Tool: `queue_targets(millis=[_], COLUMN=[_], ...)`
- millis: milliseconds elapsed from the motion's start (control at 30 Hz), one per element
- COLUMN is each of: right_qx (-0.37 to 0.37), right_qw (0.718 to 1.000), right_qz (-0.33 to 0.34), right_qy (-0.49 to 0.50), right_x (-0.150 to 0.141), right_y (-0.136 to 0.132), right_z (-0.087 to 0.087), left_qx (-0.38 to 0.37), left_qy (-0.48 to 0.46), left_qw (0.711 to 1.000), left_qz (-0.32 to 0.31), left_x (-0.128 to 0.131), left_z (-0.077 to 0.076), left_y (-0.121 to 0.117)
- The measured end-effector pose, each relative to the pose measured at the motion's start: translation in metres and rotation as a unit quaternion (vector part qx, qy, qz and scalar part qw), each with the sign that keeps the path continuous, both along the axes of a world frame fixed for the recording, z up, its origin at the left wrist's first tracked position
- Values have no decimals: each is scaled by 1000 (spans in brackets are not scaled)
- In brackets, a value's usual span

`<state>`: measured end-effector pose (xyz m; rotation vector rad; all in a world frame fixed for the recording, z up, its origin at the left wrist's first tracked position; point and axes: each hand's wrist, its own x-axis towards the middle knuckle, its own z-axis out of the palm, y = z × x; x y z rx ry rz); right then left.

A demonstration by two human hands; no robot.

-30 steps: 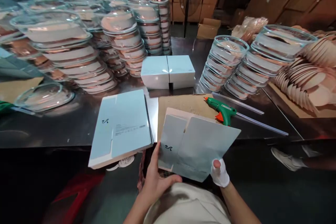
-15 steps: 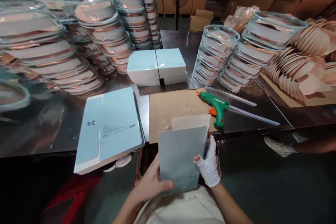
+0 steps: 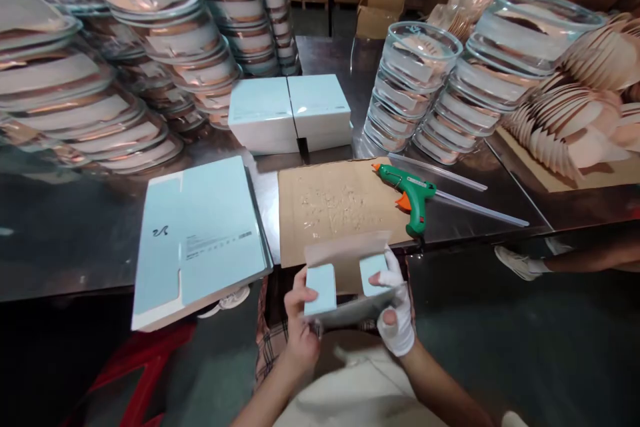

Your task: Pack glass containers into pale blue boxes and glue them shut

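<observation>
A light-blue cardboard box [image 3: 350, 310] is unfolded between my hands, over my lap at the table edge. Two blue end flaps and a pale back panel show. Bare, my left hand [image 3: 300, 313] grips its left side with the fingers against the left flap. My right hand [image 3: 395, 310], in a white fingerless glove, holds the right side, thumb and fingers by the right flap. Just beyond lies a cardboard sheet [image 3: 325, 213] flecked with dried glue. On its right edge rests a green glue gun [image 3: 417, 197] with a clear glue stick [image 3: 480, 207] in its back.
A pile of flat blue box blanks [image 3: 210, 233] overhangs the table edge at left. Two closed blue boxes [image 3: 290, 110] stand behind the cardboard sheet. Tall stacks of glass dishes [image 3: 170, 33] rise on the left, with shorter glass stacks [image 3: 400, 87] on the right, near fanned paper pieces [image 3: 560, 127].
The flat blue blank, upright in my hands before, is opened into a box shape with its end flaps showing. My view has shifted slightly downward.
</observation>
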<state>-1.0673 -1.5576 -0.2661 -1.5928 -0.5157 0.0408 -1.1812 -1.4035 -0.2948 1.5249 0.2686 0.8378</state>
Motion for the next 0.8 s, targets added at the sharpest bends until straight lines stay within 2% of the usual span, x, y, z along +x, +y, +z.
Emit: queue_targets(millis=[67, 133, 200, 267, 333, 400, 467, 533, 567, 633, 667, 700, 733, 800], right_qx=[21, 50, 78, 89, 71, 13, -92, -231, -314, -482, -536, -566, -561, -471], right_qw=[997, 987, 980, 979, 984, 992, 985, 943, 919, 858, 831, 814, 818, 866], right_qz=[-57, -118, -154, -157, -120, -100, -148, -231, -236, -174, -140, -113, -97, -91], right_qy=[56, 99, 103, 97, 107, 81, 8, -53, -43, 32, 52, 68, 85, 142], right_x=[-1, -2, -5, -7, -3, 14, 48, 97, 122, 168, 185, 197, 205, 210], right_y=[9, 17, 22, 21, 12, -3, -19, -30, -32, -29, -26, -22, -18, -14], right_z=[7, 11, 12, 12, 12, 16, 28, 47, 57, 74, 79, 82, 83, 81], left_qx=[40, 74, 87, 141, 220, 268, 276, 281, 283, 286, 285, 281, 276, 258], left_qy=[-21, 2, -8, -27, -18, 24, 55, 68, 68, 60, 55, 54, 56, 70], left_qw=[999, 997, 996, 988, 969, 956, 957, 956, 955, 955, 955, 957, 958, 963], left_qz=[-6, -11, -12, -62, -113, -114, -73, -48, -46, -52, -54, -51, -46, -30], left_x=[3, 5, 8, 9, 9, 7, 5, 6, 7, 11, 13, 16, 17, 19], left_z=[0, 3, 8, 14, 19, 23, 25, 27, 29, 30, 30, 30, 28, 22], left_y=[-7, -9, -4, 6, 19, 31, 38, 41, 41, 38, 37, 36, 35, 33])
